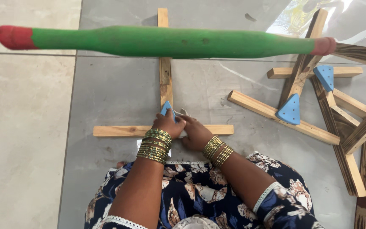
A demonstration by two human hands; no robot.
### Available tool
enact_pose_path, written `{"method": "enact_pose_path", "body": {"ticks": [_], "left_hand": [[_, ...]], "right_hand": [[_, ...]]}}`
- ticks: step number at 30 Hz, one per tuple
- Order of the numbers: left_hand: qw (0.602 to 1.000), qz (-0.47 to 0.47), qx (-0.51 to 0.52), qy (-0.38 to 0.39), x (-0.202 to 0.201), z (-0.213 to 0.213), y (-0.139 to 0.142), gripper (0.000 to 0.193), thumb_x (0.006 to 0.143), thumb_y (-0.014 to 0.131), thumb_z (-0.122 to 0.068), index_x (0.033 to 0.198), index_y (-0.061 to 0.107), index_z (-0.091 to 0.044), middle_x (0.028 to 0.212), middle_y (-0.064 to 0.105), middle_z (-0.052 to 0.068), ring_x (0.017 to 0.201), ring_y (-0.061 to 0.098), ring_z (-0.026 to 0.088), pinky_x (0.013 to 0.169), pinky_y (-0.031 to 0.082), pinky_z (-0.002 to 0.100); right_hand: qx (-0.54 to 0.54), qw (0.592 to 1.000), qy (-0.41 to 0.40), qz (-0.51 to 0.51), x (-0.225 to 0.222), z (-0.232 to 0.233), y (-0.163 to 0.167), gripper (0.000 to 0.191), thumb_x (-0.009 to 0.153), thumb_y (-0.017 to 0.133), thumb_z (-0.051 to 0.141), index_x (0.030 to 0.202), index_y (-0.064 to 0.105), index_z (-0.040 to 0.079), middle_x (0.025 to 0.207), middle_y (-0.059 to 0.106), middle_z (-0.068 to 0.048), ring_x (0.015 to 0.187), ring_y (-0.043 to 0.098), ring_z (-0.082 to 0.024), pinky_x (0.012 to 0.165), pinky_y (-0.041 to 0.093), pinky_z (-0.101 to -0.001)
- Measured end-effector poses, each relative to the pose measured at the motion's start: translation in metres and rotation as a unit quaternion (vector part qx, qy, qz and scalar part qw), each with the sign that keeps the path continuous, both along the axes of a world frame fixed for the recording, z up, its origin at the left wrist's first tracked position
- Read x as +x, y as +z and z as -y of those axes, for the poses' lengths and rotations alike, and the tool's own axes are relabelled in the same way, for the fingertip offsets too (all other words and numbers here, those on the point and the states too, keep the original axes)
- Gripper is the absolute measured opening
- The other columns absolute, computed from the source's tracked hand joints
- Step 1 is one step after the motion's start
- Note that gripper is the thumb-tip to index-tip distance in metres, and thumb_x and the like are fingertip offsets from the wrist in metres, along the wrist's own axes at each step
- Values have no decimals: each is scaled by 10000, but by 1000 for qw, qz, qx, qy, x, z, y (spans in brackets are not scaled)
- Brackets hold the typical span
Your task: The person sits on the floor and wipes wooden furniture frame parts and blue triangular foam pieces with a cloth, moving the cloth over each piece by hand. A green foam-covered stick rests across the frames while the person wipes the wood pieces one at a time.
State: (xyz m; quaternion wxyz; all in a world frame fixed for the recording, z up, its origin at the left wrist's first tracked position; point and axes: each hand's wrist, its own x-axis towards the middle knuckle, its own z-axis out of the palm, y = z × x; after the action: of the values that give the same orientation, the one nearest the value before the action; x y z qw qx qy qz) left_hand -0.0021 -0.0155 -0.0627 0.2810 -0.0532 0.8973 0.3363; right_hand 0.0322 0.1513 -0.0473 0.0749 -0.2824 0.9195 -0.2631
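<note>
Where the two pale wooden slats cross on the grey tiled floor (106, 93), both hands meet at the joint: the left hand (169, 124) is closed around a blue triangular corner piece (167, 108), whose tip shows just above the knuckles, and the right hand (195, 131) lies beside it, touching it, fingers curled down on the joint with a scrap of white showing between them; whether it pinches anything cannot be told. Wooden cross (164, 80): one slat running straight away from the person, the other (119, 130) lying left to right under the hands; the blue piece sits in the upper angle of the crossing, directly ahead of the left hand, which is the nearer. Green rod with red ends (166, 41): long axis left to right, blurred, close to the camera, passing over the far slat. Heap of finished wooden frames (344, 127), at right, well apart from the hands, bearing like blue triangles (290, 110) at their joints. Gold bangles (154, 145) on both wrists; floral dark-blue garment (200, 195) below. No containers in view
</note>
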Motion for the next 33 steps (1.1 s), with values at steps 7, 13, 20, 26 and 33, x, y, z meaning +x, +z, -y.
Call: {"method": "enact_pose_path", "body": {"ticks": [7, 13, 20, 26, 33], "left_hand": [[999, 19, -24, -24, 2, 0, 13, 985, 857, 656, -584, 1620, 212, -147, 1618, 166, 351, 1464, 320, 510, 1168, 391, 495], [999, 26, -34, -30, 0, -1, 5, 972, 871, 638, -578, 1620, 203, -138, 1622, 171, 351, 1468, 331, 504, 1169, 399, 492], [1000, -5, -6, 23, -5, -3, -22, 981, 936, 555, -480, 1650, -7, -111, 1567, 239, 416, 1399, 398, 557, 1166, 383, 531], [1000, -7, -14, 3, -6, -3, -25, 1031, 915, 603, -485, 1626, -28, -86, 1545, 257, 416, 1377, 417, 550, 1156, 393, 517], [1000, 2, -11, 4, 0, 1, 16, 991, 924, 603, -413, 1642, 10, -76, 1406, 473, 370, 1241, 580, 492, 1089, 477, 508]], "right_hand": [[266, 954, -74, 114, -15, -30, 14, 510, 898, 655, 286, 1367, 567, 107, 1380, 594, -155, 1277, 582, -351, 1086, 466, -442], [361, 881, -213, 221, -30, -57, 34, 494, 911, 670, 411, 1314, 629, 129, 1322, 640, -160, 1225, 648, -316, 1062, 519, -424], [60, 989, -104, 86, -22, 0, -15, 644, 715, 757, 217, 1327, 595, 105, 1262, 656, -198, 1172, 630, -385, 987, 514, -459], [8, 987, -71, 142, -39, -7, -29, 440, 776, 724, 267, 1168, 703, 69, 1143, 720, -224, 1084, 680, -398, 953, 536, -458], [237, 929, -127, 255, -70, -30, -5, 332, 827, 695, 303, 1075, 754, 91, 1041, 753, -204, 1036, 715, -376, 931, 552, -452]]}}
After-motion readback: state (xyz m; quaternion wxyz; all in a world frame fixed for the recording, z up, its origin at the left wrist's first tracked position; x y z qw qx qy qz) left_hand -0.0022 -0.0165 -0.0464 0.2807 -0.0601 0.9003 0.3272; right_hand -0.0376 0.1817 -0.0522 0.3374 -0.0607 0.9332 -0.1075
